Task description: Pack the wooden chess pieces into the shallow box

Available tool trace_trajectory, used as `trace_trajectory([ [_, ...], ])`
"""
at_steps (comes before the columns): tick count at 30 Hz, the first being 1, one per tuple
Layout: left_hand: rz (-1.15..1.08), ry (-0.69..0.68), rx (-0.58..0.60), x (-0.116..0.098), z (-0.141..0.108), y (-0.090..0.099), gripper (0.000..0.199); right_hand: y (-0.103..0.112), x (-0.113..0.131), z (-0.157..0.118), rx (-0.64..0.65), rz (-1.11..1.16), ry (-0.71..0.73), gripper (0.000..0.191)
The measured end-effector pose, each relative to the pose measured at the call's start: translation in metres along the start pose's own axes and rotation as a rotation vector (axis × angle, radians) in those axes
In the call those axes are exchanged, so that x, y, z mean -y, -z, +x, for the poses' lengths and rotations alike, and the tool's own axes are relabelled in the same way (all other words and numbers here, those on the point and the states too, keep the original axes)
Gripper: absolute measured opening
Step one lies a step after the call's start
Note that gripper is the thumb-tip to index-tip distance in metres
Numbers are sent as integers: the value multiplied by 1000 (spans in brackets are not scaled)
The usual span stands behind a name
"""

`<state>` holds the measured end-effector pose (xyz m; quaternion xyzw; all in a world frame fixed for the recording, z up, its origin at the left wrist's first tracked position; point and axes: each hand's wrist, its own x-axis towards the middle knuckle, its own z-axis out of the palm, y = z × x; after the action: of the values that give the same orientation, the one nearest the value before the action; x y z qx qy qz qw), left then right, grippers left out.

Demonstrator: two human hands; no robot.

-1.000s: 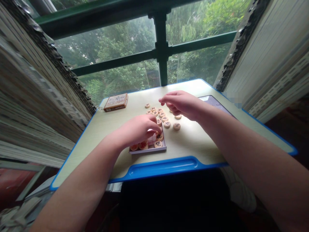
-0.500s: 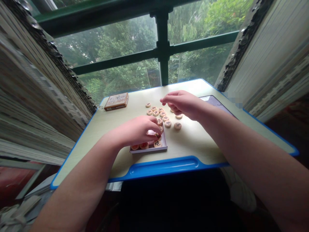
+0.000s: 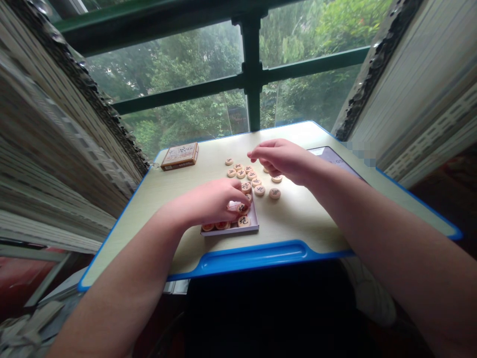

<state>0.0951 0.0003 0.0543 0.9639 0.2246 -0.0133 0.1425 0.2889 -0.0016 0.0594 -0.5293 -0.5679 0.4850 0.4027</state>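
Observation:
My left hand (image 3: pixel 212 201) reaches over the shallow box tray (image 3: pixel 254 219), thumb and fingers curled around a black-marked Chinese chess piece (image 3: pixel 243 209). Beside its fingertips lies another black-marked piece (image 3: pixel 244 221) in the tray's near corner. Red-marked pieces (image 3: pixel 222 225) show partly beneath the palm, which hides much of the tray. My right hand (image 3: pixel 279 158) hovers over the table on the right, fingers loosely bent and partly apart, with no object visible in them. Loose black-marked pieces (image 3: pixel 260 190) lie between the two hands, and a few are partly covered by the right hand.
A small printed box (image 3: pixel 180 155) sits at the table's back left. Behind my right wrist lies a tablet-like screen (image 3: pixel 331 156). The table (image 3: pixel 298 223) has a blue rim and a blue front groove (image 3: pixel 253 257). Window and curtains surround it.
My left fingers have shifted slightly at the piece in the tray, so its marking shows more. My right hand and the loose pieces stay almost where they were.

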Motion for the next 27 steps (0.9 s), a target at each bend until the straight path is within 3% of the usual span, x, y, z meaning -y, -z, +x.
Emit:
trace_trajectory([
  [8, 39, -8, -161, 3, 4, 0, 26, -1, 2, -1, -12, -29, -11, 12],
  [18, 41, -6, -151, 8, 6, -6, 29, -1, 4, -1, 0, -51, -19, 11],
  [27, 54, 29, -186, 10, 7, -6, 16, -1, 6, -3, 2, -128, -21, 16],
])
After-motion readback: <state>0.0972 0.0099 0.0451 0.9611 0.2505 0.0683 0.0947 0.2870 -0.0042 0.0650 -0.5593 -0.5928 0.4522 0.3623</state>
